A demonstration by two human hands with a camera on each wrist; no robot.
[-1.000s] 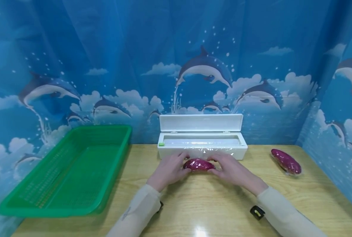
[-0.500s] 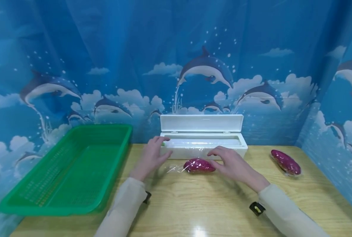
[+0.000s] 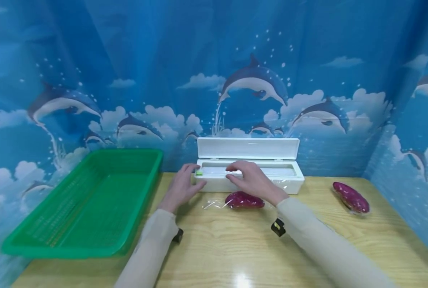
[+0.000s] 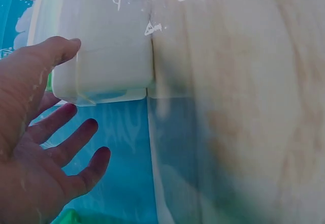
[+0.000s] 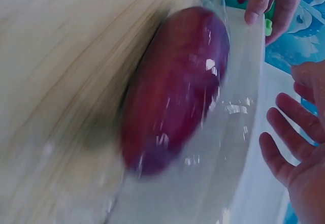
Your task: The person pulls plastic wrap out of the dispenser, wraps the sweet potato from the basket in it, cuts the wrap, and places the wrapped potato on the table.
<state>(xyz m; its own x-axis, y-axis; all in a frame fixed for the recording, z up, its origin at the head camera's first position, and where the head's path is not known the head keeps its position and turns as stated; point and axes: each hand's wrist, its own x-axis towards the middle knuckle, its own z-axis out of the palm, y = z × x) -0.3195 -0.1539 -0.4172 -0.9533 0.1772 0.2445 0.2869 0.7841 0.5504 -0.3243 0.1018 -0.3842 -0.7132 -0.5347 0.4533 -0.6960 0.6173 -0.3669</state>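
In the head view, a white cling film dispenser box (image 3: 250, 183) stands open at the back of the table, a green slide cutter (image 3: 199, 173) at its left end. My left hand (image 3: 181, 187) holds that end, thumb on the front wall and index finger behind it; the other fingers spread free in the left wrist view. Over the box's middle hovers my right hand (image 3: 251, 180), fingers parted and holding nothing. Just in front of the box lies a purple sweet potato (image 3: 243, 200) under clear cling film (image 5: 236, 109), which runs from the box.
A second purple sweet potato (image 3: 351, 197), wrapped in film, lies at the table's right. A green plastic basket (image 3: 153, 188) stands on the left. A blue dolphin-print curtain (image 3: 163, 80) hangs close behind the box.
Both hands have left the sweet potato. My left hand went left to the box's end; my right hand then rose leftward over the box. The film-covered sweet potato stays in place.
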